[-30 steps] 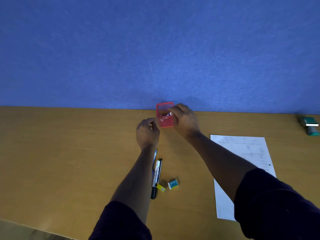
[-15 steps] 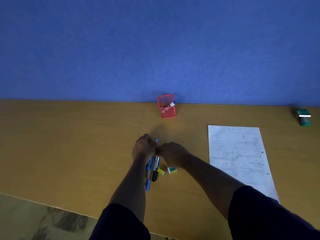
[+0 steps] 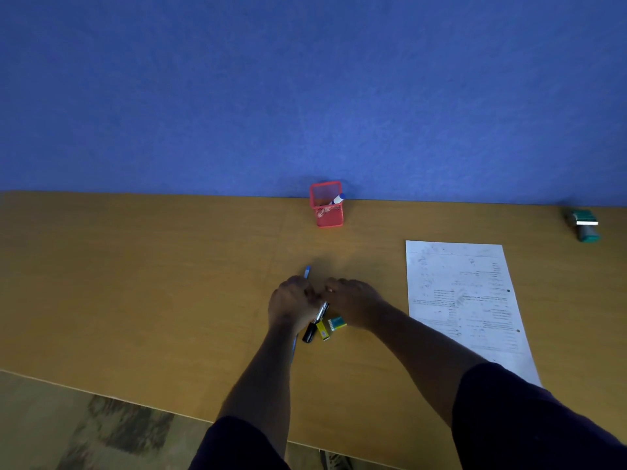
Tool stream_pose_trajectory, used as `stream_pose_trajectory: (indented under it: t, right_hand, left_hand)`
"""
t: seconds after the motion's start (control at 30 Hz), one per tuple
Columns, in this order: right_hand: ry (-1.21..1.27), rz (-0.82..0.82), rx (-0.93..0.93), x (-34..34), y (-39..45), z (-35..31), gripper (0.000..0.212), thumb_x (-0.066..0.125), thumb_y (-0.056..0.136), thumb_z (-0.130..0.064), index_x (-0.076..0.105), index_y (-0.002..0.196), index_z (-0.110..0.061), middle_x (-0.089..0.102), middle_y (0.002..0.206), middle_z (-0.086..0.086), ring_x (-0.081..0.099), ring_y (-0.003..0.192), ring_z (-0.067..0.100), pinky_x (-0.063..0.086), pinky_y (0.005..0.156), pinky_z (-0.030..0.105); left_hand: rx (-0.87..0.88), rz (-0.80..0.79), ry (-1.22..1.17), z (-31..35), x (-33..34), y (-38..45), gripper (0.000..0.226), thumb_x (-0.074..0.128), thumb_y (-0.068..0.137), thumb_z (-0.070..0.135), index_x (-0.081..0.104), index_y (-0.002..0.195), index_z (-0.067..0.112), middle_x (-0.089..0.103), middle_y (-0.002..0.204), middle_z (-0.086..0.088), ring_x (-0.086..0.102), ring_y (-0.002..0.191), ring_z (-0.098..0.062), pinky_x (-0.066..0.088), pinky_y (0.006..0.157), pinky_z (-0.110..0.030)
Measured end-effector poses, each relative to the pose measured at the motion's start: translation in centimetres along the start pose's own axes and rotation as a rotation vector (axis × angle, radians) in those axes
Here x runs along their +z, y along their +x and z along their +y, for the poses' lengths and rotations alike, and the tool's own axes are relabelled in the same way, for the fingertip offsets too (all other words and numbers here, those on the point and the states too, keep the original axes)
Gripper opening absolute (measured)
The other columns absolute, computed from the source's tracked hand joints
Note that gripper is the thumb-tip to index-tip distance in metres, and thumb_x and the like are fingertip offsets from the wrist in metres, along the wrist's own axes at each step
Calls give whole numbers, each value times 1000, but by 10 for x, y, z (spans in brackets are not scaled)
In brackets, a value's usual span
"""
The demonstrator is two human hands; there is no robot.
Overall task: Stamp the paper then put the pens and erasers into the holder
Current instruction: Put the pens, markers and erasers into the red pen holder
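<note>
My left hand [image 3: 292,305] grips a blue pen [image 3: 307,272]; its tip sticks out above the fist. My right hand [image 3: 354,301] is right beside it, fingers curled down onto the upper end of a black and silver pen [image 3: 315,324] that lies on the desk. A yellow eraser [image 3: 323,330] and a teal eraser [image 3: 338,323] lie just below my right hand. The red mesh holder [image 3: 328,215] stands at the back by the wall, with a white and blue pen [image 3: 338,199] leaning in it. The printed paper [image 3: 464,300] lies to the right.
A green stamp [image 3: 584,226] sits at the far right by the blue wall [image 3: 305,96]. The wooden desk [image 3: 135,283] has its front edge running at the lower left, with patterned floor [image 3: 84,429] below it.
One second ago both hands were at the holder, the right one over its opening. They came back toward me to the pens; in the last half second they hardly moved.
</note>
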State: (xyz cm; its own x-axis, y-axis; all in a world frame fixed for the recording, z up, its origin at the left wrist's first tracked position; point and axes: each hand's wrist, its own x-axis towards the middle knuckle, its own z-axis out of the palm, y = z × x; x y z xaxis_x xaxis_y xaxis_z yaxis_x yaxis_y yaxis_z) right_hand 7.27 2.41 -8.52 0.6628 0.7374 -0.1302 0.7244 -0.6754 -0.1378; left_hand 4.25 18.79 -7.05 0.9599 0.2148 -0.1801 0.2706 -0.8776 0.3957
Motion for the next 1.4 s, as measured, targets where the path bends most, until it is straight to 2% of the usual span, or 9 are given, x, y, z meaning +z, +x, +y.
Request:
stream_pose_trajectory:
  t: [0.2, 0.33, 0.53, 0.67, 0.77, 0.93, 1.17, 1.3, 1.4]
  right_hand:
    - [-22, -45, -42, -8, 2, 4, 42, 61, 90, -18, 54, 131, -23, 48, 135, 2, 59, 111, 27, 51, 88, 40]
    - [10, -43, 1, -6, -3, 4, 49, 61, 90, -14, 49, 137, -20, 42, 145, 3, 60, 114, 27, 51, 90, 38]
    - [-57, -4, -142, 3, -5, 2, 39, 50, 93, -13, 58, 130, -21, 59, 124, -1, 60, 106, 27, 45, 87, 38]
    - [-25, 50, -181, 4, -3, 7, 41, 61, 85, -10, 62, 124, -21, 64, 118, -1, 63, 102, 27, 47, 85, 39]
    - [-10, 53, -203, 4, -3, 10, 44, 66, 82, -9, 63, 125, -20, 63, 118, 4, 63, 102, 29, 50, 85, 39]
    - [-63, -39, -220, 1, 5, 13, 48, 60, 91, -15, 51, 137, -24, 48, 143, 3, 50, 124, 27, 42, 101, 41]
    - [-149, -30, -345, 1, 19, 15, 21, 51, 93, -10, 61, 111, -8, 60, 116, 11, 56, 110, 31, 43, 97, 41]
    - [26, 67, -180, -4, 24, 26, 30, 55, 89, -4, 58, 118, -8, 58, 119, 13, 57, 108, 30, 46, 91, 39]
    - [245, 337, 19, -18, 24, 40, 36, 56, 93, -6, 54, 128, -12, 60, 121, 12, 63, 97, 27, 55, 74, 36]
  left_hand:
    - [99, -31, 110, -7, 9, -9, 22, 68, 83, 47, 65, 75, 27, 54, 107, 5, 67, 80, -21, 52, 73, -31]
    - [83, -33, 165, -5, 11, -7, 28, 66, 87, 51, 72, 86, 24, 54, 109, -2, 68, 81, -25, 53, 74, -32]
    - [8, -54, 200, 2, 11, -4, 25, 57, 87, 36, 71, 99, 18, 53, 118, -6, 69, 94, -31, 57, 76, -36]
    - [-6, -45, 156, 2, 9, 2, 26, 60, 84, 35, 70, 99, 16, 62, 110, -6, 68, 99, -28, 58, 78, -36]
    - [-18, 21, 69, 0, 4, 5, 27, 58, 85, 41, 65, 98, 18, 69, 100, -5, 68, 96, -28, 57, 74, -35]
    - [-59, 153, -89, 2, -8, 13, 20, 53, 94, 40, 56, 100, 21, 71, 90, -4, 68, 85, -31, 53, 66, -37]
    - [66, 380, -305, 20, -26, 30, 18, 55, 100, 24, 61, 114, 14, 71, 97, -8, 67, 83, -29, 52, 62, -39]
    - [68, 432, -403, 35, -40, 48, 10, 61, 96, 24, 61, 103, 18, 70, 83, -3, 66, 70, -23, 50, 55, -34]
    - [91, 469, -439, 45, -48, 65, 7, 66, 89, 16, 65, 96, 15, 70, 82, -1, 64, 69, -20, 54, 59, -35]
